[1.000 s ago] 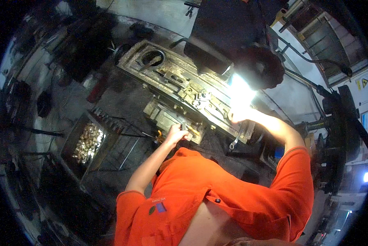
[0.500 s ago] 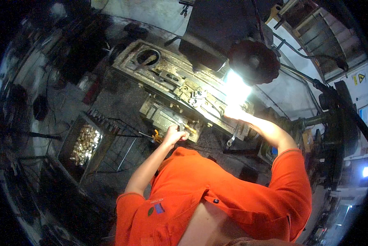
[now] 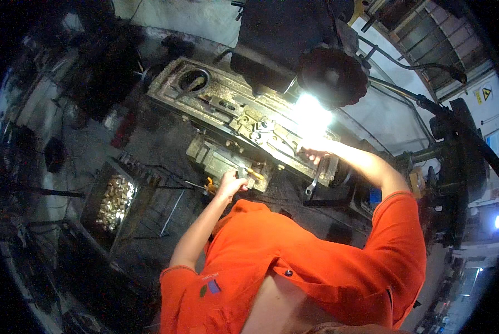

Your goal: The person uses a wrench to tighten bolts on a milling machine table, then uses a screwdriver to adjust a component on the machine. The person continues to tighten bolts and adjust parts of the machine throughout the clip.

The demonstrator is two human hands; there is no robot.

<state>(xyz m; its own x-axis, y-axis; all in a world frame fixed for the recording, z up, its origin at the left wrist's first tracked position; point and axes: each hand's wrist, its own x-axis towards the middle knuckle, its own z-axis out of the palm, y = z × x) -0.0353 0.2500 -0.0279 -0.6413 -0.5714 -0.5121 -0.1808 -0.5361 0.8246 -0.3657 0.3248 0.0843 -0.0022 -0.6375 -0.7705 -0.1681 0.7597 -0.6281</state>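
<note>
At the front of a metal machine table [image 3: 168, 100], my left hand [image 3: 231, 185] is closed by the lower slide block [image 3: 216, 157]. What its fingers hold is too small to make out. A short yellowish handle [image 3: 255, 173] lies just right of it. My right hand [image 3: 317, 152] reaches over the right part of the table, its fingers curled down beside the clamping fixture [image 3: 257, 127]. Lamp glare washes out part of this hand, and anything in its fingers is hidden. Below it, a ring-ended wrench [image 3: 310, 188] hangs at the table's front edge.
Overhead is a dark machine head with a round, scalloped dark part [image 3: 335, 77], close above my right hand. A bin [image 3: 85, 214] of shiny small metal pieces [image 3: 116, 201] stands at left. A round opening [image 3: 195, 82] with a tool across it sits at the table's far left.
The view has shifted slightly. My right hand's curled fingers now show below the glare, where they were washed out before. My left hand stays at the same part of the machine.
</note>
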